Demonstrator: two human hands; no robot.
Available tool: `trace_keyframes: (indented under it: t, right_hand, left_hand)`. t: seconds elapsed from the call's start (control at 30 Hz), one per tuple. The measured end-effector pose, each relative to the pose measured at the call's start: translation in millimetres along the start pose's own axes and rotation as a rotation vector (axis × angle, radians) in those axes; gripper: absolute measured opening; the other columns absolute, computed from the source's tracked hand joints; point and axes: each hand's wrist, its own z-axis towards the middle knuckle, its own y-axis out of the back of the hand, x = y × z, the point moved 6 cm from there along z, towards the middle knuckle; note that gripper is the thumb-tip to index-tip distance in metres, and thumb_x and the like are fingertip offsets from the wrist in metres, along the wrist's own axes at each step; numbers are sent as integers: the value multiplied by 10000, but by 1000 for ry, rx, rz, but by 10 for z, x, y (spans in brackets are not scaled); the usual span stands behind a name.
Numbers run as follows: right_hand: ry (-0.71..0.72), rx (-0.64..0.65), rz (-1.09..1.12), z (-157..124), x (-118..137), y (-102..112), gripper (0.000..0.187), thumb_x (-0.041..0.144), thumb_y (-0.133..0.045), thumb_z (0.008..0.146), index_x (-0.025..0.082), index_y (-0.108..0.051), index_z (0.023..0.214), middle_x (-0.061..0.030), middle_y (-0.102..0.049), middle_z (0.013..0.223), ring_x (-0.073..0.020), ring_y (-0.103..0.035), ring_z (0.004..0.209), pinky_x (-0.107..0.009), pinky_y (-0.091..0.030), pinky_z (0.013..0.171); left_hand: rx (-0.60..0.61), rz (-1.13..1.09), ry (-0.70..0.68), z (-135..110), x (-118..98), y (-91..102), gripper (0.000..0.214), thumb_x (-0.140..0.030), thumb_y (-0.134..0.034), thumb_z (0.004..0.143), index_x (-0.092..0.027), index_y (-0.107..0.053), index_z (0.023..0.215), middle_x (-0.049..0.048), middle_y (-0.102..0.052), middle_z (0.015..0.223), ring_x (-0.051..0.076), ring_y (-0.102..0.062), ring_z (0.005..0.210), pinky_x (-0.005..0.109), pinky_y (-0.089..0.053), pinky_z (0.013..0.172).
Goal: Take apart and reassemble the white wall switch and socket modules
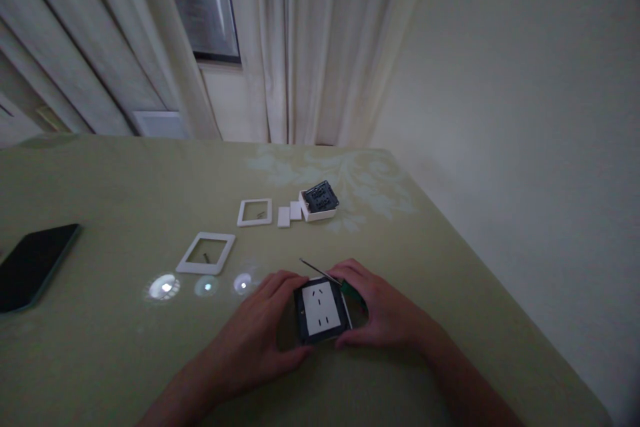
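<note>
Between my two hands is a wall socket (321, 309) with a white slotted face and a dark surround. My left hand (260, 327) grips its left side, fingers at the top edge and thumb at the bottom corner. My right hand (380, 307) closes on the right side of the same socket. A screwdriver (353, 292) with a green handle is tucked in the right hand too, its thin shaft pointing up and left across the socket's top corner. The handle's far end is hidden by the palm.
Beyond the hands lie two white frames (181, 265) (241, 220) with small screws inside them. Two white cover pieces (283, 217) rest beside a white box (320, 216) bearing a dark switch module (321, 197). A dark tablet-like device (37, 267) lies far left. The table (125, 193) meets a wall at right.
</note>
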Motion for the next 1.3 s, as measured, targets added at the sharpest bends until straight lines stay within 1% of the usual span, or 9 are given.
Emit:
trace_keyframes:
  t: [0.13, 0.33, 0.47, 0.53, 0.63, 0.73, 0.9, 1.07, 1.3]
  right_hand:
    - [-17, -5, -15, -8, -4, 15, 913, 453, -1000, 665, 233, -557, 1431, -120, -609, 1380, -328, -632, 1256, -459, -525, 1079]
    - [-28, -12, -35, -23, -10, 53, 920, 545, -993, 672, 242, -558, 1424, -124, -602, 1386, -336, -634, 1260, -461, -527, 1069]
    - [-32, -11, -58, -27, -11, 64, 920, 554, -990, 673, 236, -563, 1424, -124, -609, 1387, -333, -641, 1251, -460, -536, 1056]
    - [-46, -9, -63, -31, -17, 70, 910, 513, -998, 669, 229, -571, 1420, -122, -620, 1379, -330, -650, 1244, -459, -541, 1052]
    - [-59, -13, -49, -41, -24, 79, 931, 456, -1008, 662, 224, -564, 1446, -123, -645, 1384, -334, -659, 1262, -468, -527, 1082]
    - [-54, -9, -27, -47, -17, 71, 942, 433, -1001, 674, 234, -551, 1477, -123, -663, 1404, -339, -661, 1286, -480, -511, 1110]
    - [-58, -18, 20, -43, -14, 32, 923, 328, -984, 664, 259, -561, 1481, -114, -668, 1406, -343, -661, 1285, -484, -506, 1112]
    - [-58, -27, 50, -35, -5, 17, 961, 327, -992, 648, 285, -545, 1498, -113, -656, 1427, -357, -652, 1301, -496, -496, 1116]
    - [-80, -34, 80, -20, -7, 22, 910, 345, -1004, 635, 298, -580, 1439, -87, -676, 1378, -348, -672, 1248, -476, -518, 1065]
  left_hand:
    - [-17, -35, 8, -12, 27, -1, 815, -174, -842, 767, -328, -475, 1478, 79, -590, 1470, 319, -576, 1359, 511, -500, 1170]
    - [-11, -137, 102, -15, 196, -52, 822, -257, -939, 727, -323, -535, 1440, 92, -626, 1426, 353, -613, 1314, 543, -531, 1112]
    - [-8, -196, 118, -9, 229, -24, 822, -303, -978, 708, -331, -568, 1420, 85, -637, 1431, 353, -616, 1321, 548, -525, 1112]
    - [17, -244, 128, -4, 245, 14, 709, -312, -935, 770, -323, -598, 1394, 81, -658, 1419, 337, -626, 1321, 532, -523, 1121]
    - [49, -322, 122, 13, 284, 79, 433, -327, -777, 923, -313, -661, 1340, 65, -721, 1345, 296, -675, 1266, 479, -544, 1102]
    - [39, -373, 134, 46, 349, 113, 281, -368, -685, 992, -285, -721, 1258, 57, -775, 1234, 270, -726, 1168, 430, -580, 1040]
    - [51, -447, 185, 97, 374, 77, 237, -399, -672, 1003, -237, -762, 1151, 57, -811, 1130, 258, -762, 1077, 415, -606, 973]
    - [21, -402, 186, 102, 321, 78, 245, -404, -659, 1012, -238, -757, 1164, 59, -814, 1144, 256, -761, 1090, 425, -603, 988]
    - [-12, -411, 202, 108, 291, 51, 238, -426, -619, 1035, -240, -749, 1111, 53, -818, 1091, 259, -772, 1042, 419, -618, 939]
